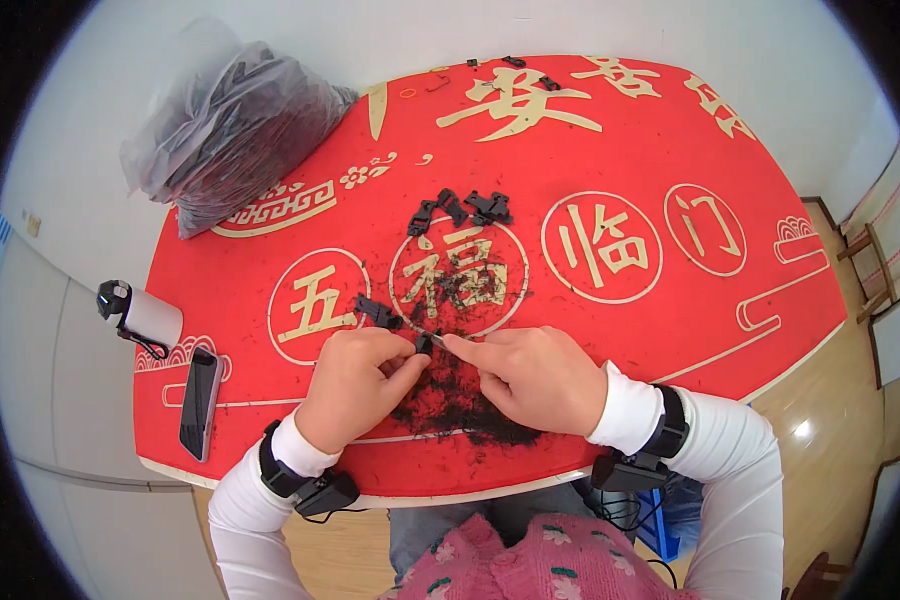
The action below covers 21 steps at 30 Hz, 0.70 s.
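Note:
My left hand point(358, 385) pinches a small black plastic piece point(424, 345) between thumb and fingertips. My right hand point(545, 380) is closed on a small metal blade point(437, 340), its tip touching or very near the black piece; the handle is hidden in the palm. The index finger lies along the blade. Just beyond my left hand is a black plastic buckle part point(377, 311). Farther off, several black buckle parts point(452, 207) form a loose row. Black shavings point(470, 410) are strewn under and between my hands.
A red tablecloth point(490, 160) with pale gold lettering covers the table. A clear plastic bag point(250, 130) full of dark pieces stands at the far left. At the left edge are a white bottle point(150, 318) with a black lid and a phone point(201, 405). Small black parts point(549, 84) lie at the far edge.

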Tool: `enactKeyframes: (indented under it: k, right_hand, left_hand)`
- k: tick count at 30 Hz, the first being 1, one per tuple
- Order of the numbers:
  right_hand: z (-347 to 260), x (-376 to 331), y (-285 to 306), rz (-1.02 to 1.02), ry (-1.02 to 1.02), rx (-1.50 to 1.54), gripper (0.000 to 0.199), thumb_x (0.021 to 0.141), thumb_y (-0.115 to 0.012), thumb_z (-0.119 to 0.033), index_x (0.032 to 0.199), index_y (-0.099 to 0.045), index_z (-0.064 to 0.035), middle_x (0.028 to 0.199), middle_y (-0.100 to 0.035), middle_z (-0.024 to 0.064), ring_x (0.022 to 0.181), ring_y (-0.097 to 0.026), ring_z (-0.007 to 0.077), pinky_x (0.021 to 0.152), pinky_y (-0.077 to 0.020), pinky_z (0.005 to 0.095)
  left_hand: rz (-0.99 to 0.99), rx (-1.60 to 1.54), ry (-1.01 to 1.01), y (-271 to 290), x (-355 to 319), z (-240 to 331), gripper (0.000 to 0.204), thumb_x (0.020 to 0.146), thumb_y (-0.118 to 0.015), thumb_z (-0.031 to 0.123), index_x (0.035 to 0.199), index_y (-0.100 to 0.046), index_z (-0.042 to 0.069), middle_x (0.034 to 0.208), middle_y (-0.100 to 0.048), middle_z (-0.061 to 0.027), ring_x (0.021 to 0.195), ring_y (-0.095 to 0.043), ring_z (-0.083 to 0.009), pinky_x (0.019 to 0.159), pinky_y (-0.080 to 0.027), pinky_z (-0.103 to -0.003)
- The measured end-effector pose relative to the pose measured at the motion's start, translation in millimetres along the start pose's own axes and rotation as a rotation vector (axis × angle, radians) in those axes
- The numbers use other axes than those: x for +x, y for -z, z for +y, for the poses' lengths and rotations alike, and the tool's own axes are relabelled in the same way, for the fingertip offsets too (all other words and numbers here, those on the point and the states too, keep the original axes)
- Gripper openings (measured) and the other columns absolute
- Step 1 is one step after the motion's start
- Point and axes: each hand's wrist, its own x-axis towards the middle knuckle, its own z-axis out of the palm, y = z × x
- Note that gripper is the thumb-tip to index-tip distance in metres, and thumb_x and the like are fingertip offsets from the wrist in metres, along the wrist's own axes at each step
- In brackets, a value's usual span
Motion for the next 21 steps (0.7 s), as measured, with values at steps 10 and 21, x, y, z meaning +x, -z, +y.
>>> enactKeyframes:
  k: [10, 21]
  right_hand:
    - [-7.4, -4.1, -3.4, -0.029, 0.059, -0.229, 0.049, 0.081, -0.057, -0.011, 0.130, -0.053, -0.0040, 0.077, -0.061, 0.0117, 0.063, -0.062, 0.0282, 0.054, -0.0504, 0.0395]
    - [-0.5, -2.2, 3.4, 0.028, 0.000, -0.300, 0.049, 0.080, -0.058, -0.009, 0.128, -0.053, -0.0016, 0.078, -0.062, 0.0123, 0.064, -0.062, 0.0287, 0.054, -0.0508, 0.0398]
  left_hand:
    - [0.016, 0.007, -0.032, -0.1, 0.1, 0.4, 0.013, 0.078, -0.073, 0.009, 0.074, -0.066, -0.002, 0.062, -0.059, -0.0123, 0.053, -0.058, -0.0221, 0.049, -0.044, -0.032]
    - [0.022, 0.029, -0.047, -1.4, 0.1, 1.2, 0.013, 0.078, -0.073, 0.009, 0.073, -0.066, -0.001, 0.060, -0.058, -0.0120, 0.052, -0.058, -0.0220, 0.049, -0.043, -0.032]
